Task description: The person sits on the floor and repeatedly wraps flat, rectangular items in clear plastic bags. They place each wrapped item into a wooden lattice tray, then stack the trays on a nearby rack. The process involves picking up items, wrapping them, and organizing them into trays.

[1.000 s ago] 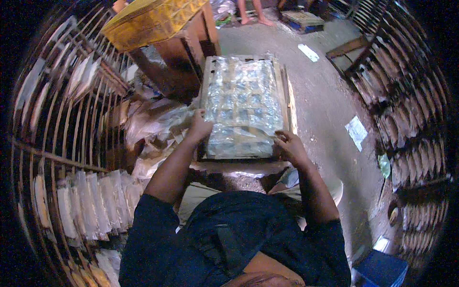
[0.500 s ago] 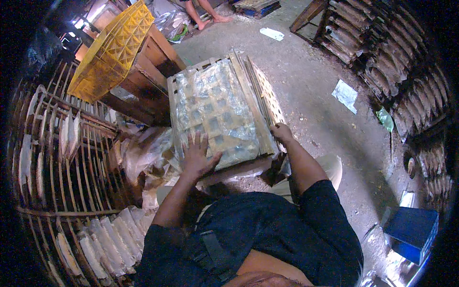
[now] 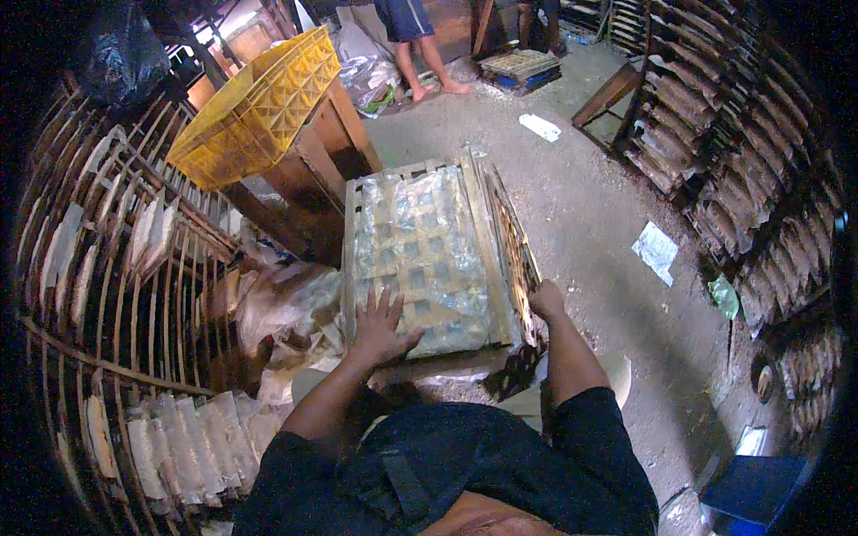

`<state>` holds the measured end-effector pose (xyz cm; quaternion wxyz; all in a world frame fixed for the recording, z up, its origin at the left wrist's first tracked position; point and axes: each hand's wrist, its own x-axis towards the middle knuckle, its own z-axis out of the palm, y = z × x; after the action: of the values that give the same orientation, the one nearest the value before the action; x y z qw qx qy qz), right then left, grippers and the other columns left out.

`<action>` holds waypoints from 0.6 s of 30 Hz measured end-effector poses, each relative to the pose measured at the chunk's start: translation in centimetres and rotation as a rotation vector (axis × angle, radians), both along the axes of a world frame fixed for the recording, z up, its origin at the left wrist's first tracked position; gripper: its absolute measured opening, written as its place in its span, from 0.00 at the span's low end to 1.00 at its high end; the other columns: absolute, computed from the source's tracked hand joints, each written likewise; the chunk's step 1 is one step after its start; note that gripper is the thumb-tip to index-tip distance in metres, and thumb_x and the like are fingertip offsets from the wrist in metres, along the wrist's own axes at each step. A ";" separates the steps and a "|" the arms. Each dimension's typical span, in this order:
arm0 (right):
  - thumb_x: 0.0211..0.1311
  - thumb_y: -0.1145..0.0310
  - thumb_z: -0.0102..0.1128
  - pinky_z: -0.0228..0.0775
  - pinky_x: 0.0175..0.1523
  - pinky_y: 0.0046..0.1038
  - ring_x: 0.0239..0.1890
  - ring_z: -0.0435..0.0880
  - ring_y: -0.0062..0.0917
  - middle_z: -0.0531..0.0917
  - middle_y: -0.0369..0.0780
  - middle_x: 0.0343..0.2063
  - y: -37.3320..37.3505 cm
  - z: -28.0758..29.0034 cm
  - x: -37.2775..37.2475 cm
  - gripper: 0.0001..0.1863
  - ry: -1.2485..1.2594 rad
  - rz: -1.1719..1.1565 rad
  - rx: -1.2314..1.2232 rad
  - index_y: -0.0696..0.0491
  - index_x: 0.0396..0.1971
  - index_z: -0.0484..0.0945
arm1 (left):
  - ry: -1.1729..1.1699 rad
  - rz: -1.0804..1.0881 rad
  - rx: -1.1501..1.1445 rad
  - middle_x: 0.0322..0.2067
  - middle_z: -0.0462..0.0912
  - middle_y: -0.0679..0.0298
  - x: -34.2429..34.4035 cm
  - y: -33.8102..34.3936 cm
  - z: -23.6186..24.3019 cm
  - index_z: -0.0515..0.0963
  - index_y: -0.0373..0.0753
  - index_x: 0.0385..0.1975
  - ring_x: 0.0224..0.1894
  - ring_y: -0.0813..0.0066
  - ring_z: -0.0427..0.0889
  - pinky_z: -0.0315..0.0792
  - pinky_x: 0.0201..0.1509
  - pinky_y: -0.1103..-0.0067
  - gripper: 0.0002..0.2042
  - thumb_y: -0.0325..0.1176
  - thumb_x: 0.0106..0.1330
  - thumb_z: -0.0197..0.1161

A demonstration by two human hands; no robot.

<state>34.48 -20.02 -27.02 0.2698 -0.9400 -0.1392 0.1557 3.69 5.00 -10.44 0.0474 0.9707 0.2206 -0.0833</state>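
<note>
Clear plastic sheeting (image 3: 420,228) covers a wooden lattice tray (image 3: 480,234) in front of me, and square openings show through it. My left hand (image 3: 381,329) lies flat with fingers spread on the plastic, at the near left corner. At the tray's right side, a second lattice panel (image 3: 511,248) stands tilted on its edge. My right hand (image 3: 547,300) is closed around the near end of that panel. What supports the tray is mostly hidden.
A yellow plastic crate (image 3: 259,107) rests on a wooden box (image 3: 326,147) at the far left. Slatted racks (image 3: 152,304) line the left; more stacked racks (image 3: 715,134) line the right. A person's bare legs (image 3: 420,67) stand at the back. A blue box (image 3: 755,487) sits lower right.
My view has tilted up, so the tray and both hands sit lower in the picture. The panel in my right hand shows its face more edge-on. My left hand stays on the plastic.
</note>
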 end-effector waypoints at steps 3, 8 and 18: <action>0.47 0.61 0.58 0.74 0.52 0.42 0.46 0.83 0.50 0.83 0.56 0.41 -0.1 0.5 -0.2 0.24 0.018 0.033 -0.077 0.61 0.43 0.78 | -0.036 -0.024 0.019 0.75 0.42 0.53 -0.1 0.4 -1.0 0.52 0.44 0.73 0.76 0.48 0.31 0.27 0.73 0.48 0.48 0.74 0.60 0.42; 0.44 0.59 0.60 0.75 0.53 0.40 0.48 0.83 0.48 0.83 0.56 0.43 0.8 8.7 -3.1 0.29 0.130 0.077 -0.195 0.62 0.47 0.77 | -0.026 -0.023 0.042 0.75 0.40 0.54 -0.8 0.7 -1.4 0.51 0.45 0.73 0.76 0.48 0.29 0.26 0.73 0.47 0.48 0.75 0.61 0.41; 0.56 0.58 0.54 0.73 0.56 0.44 0.50 0.82 0.48 0.82 0.54 0.45 -4.1 9.9 -1.4 0.24 -0.003 -0.186 -0.183 0.55 0.50 0.78 | -0.052 -0.025 0.001 0.75 0.37 0.54 -0.9 1.1 -2.5 0.49 0.46 0.74 0.76 0.48 0.27 0.24 0.73 0.47 0.48 0.75 0.60 0.41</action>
<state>33.06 -24.14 -17.10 0.1961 -0.9697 -0.0373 0.1406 2.79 6.08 -12.95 0.0518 0.9752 0.2072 -0.0586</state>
